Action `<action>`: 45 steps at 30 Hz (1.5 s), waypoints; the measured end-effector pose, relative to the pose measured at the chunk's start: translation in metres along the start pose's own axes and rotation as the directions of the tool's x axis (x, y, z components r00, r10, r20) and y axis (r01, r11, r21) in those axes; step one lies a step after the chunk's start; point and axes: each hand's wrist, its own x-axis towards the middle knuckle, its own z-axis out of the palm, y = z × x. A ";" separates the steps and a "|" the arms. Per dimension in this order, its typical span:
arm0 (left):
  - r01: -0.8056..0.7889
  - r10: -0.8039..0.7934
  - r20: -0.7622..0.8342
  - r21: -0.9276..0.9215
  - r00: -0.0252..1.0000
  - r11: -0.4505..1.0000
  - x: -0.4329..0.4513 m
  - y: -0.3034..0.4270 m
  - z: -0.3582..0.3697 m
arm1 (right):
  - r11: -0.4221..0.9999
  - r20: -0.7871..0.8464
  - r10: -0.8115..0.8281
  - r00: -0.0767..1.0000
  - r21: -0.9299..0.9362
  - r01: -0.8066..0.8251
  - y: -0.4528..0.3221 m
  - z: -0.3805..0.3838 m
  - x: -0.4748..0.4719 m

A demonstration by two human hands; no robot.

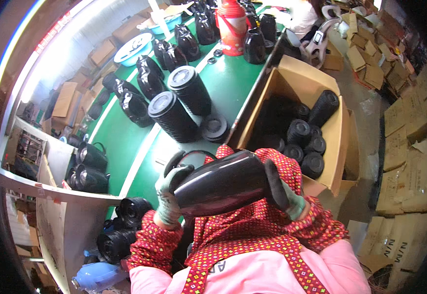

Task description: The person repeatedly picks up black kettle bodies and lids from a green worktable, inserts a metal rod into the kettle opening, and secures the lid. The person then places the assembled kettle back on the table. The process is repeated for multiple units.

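A glossy black kettle or jug body (224,185) lies on its side between my two gloved hands, above my lap. My left hand (171,189) grips its left end, near a thin curved black handle. My right hand (283,191) presses against its right end with the fingers straight. Beyond them on the green table (132,147) rise two stacks of round black lids or bases, a left stack (173,117) and a right stack (190,90). A short stack of black discs (214,128) sits beside these.
An open cardboard box (340,147) of black round parts stands at the table's right edge. Several glossy black jugs (134,104) and a red thermos (232,27) occupy the far table. Black parts (116,244) are piled low on the left. A person (303,16) is at the far right.
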 end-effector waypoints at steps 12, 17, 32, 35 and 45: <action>0.638 -0.184 0.653 -0.572 0.734 0.515 -0.054 -0.010 0.064 | 0.189 0.806 -0.184 0.563 -0.533 0.825 -0.076 0.014 -0.007; 0.469 -0.177 0.531 -0.487 0.829 0.737 -0.034 -0.023 0.058 | 0.299 0.499 -0.617 0.609 -0.567 0.767 -0.029 -0.004 -0.005; 0.233 -0.089 0.710 -0.109 0.699 0.966 -0.058 -0.016 0.056 | 0.930 0.053 0.031 0.998 -0.368 -0.009 -0.066 -0.086 0.044; 0.192 -0.269 0.378 0.230 0.886 0.954 -0.027 -0.050 0.010 | 0.736 0.185 0.147 0.972 -0.677 0.017 -0.034 -0.112 0.074; -0.372 -0.187 0.517 0.782 0.836 0.500 0.034 -0.199 -0.095 | 0.803 0.277 0.420 0.864 -0.557 -0.212 0.016 -0.074 0.092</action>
